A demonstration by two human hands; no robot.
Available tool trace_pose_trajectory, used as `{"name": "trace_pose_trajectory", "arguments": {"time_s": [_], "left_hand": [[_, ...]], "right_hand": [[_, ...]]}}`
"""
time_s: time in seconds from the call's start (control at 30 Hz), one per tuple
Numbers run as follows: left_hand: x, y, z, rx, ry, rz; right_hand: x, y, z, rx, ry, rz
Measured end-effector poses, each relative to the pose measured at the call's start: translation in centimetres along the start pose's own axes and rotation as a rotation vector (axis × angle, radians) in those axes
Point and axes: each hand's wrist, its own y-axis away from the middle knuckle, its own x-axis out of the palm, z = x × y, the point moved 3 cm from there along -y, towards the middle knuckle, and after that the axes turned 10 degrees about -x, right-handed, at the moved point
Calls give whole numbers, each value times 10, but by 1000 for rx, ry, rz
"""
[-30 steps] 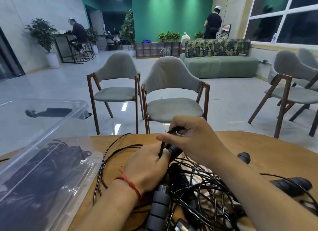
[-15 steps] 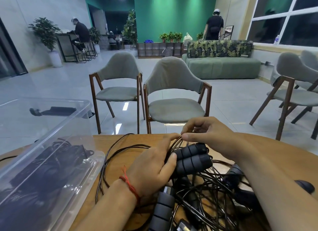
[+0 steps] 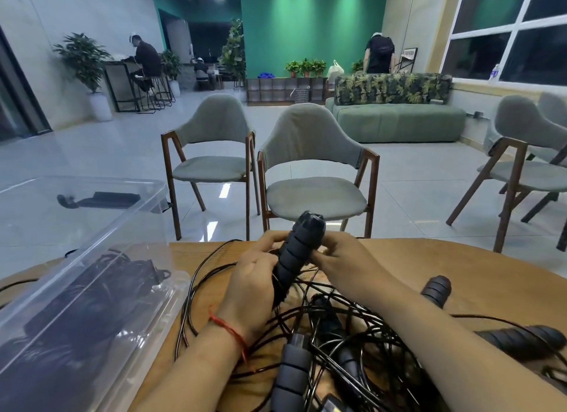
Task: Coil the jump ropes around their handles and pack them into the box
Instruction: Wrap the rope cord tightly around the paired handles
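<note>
- The paired handles (image 3: pixel 297 249), black and ribbed, are lifted above the counter (image 3: pixel 435 264) between both hands. They are tilted, with the top ends leaning away from the person.
- The left hand (image 3: pixel 254 284) grips the lower part of the handles, fingers curled round them from the left.
- The right hand (image 3: pixel 337 259) has its fingers bent in against the right side of the handles near the middle. Whether they also pinch a cord there cannot be told.
- Thin black cord trails from the bottom of the held handles into the tangle of ropes (image 3: pixel 343 335) lying on the counter just under the hands.
- More handles lie in and round that tangle: a grey-black one (image 3: pixel 291 371) nearest the person, a short one (image 3: pixel 435 291) to the right, and a long one (image 3: pixel 521 339) beyond the right forearm.
- A red string bracelet (image 3: pixel 230 331) sits on the left wrist.
- The clear plastic box (image 3: pixel 147 325) stands on the left of the counter with dark coiled ropes (image 3: pixel 98 292) inside, and its lid (image 3: pixel 92 227) is raised.
- Two grey chairs (image 3: pixel 313 172) stand beyond the counter's far edge.
</note>
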Motion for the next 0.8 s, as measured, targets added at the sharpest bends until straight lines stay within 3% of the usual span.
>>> {"name": "trace_pose_trajectory", "arguments": {"time_s": [0.23, 0.47, 0.63, 0.8], "left_hand": [[-18, -18, 23, -219, 266, -78], [-24, -17, 15, -253, 524, -163], [-26, -22, 26, -289, 425, -231], [-35, -24, 31, -338, 263, -469]], "right_hand": [[14, 6, 14, -136, 263, 201], [9, 10, 21, -121, 417, 263], [5, 15, 34, -189, 525, 259], [0, 22, 50, -264, 466, 262]]}}
